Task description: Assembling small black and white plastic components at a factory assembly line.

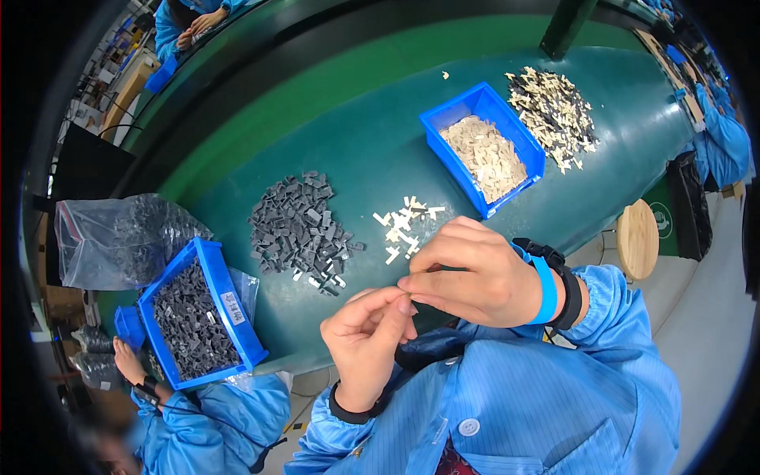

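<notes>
The person's left hand [364, 336] and right hand [483, 277] meet at the fingertips over the near edge of the dark green table [356, 150]. Thumbs and forefingers crowd together, overlapping, so whether either hand is clamped on a piece cannot be told. Anything between them would be at that meeting point, its direction and long axis hidden.

Just beyond the right hand, a loose group of small cream-coloured, slender plastic pieces [408, 226] points several ways; the nearest slants with its long axis from lower left to upper right. To their left spreads a heap of dark grey, blocky plastic pieces [299, 226], lying at mixed angles. A blue open plastic bin [459, 180] of flat beige pieces [484, 154] sits beyond the right hand, slanting away leftward, beside a mixed black-and-cream pile of small parts [552, 115].
</notes>
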Motion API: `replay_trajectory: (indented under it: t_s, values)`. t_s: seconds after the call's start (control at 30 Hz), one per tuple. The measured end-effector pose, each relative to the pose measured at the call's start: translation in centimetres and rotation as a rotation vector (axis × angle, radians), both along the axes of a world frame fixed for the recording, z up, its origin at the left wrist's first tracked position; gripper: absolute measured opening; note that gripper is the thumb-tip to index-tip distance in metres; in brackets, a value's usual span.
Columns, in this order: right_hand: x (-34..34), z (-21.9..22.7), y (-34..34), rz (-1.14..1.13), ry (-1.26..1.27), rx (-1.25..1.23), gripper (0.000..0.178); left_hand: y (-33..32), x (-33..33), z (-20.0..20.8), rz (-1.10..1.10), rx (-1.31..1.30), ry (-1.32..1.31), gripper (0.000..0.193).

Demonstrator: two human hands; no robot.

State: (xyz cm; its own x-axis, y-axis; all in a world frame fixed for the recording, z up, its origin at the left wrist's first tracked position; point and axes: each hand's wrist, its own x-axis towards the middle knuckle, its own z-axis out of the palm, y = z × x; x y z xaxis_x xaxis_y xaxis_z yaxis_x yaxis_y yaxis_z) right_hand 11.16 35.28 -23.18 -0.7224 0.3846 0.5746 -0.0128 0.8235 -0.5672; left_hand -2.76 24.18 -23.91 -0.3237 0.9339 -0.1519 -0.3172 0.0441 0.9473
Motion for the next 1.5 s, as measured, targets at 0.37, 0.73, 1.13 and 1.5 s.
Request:
replay_trajectory:
  t_s: [0.37, 0.73, 1.13, 1.5]
  values:
    - [0.2, -0.1, 1.1, 0.034, 0.01, -0.442, 0.004, 0.0, -0.1, 0.2, -0.018, 0.062, 0.22, 0.008]
    - [-0.1, -0.7, -1.5, 0.072, 0.115, -1.265, 0.012, 0.3, 0.1, 0.1, 0.096, 0.026, -0.045, 0.014]
    - [-0.1, -0.8, -1.3, 0.063, 0.044, -1.004, 0.011, 0.3, -0.6, -0.8, 0.052, 0.086, -0.08, 0.012]
    - [-0.7, -0.9, -1.7, 0.126, 0.109, -1.341, 0.015, 0.6, 0.1, -0.9, 0.201, 0.214, 0.365, 0.014]
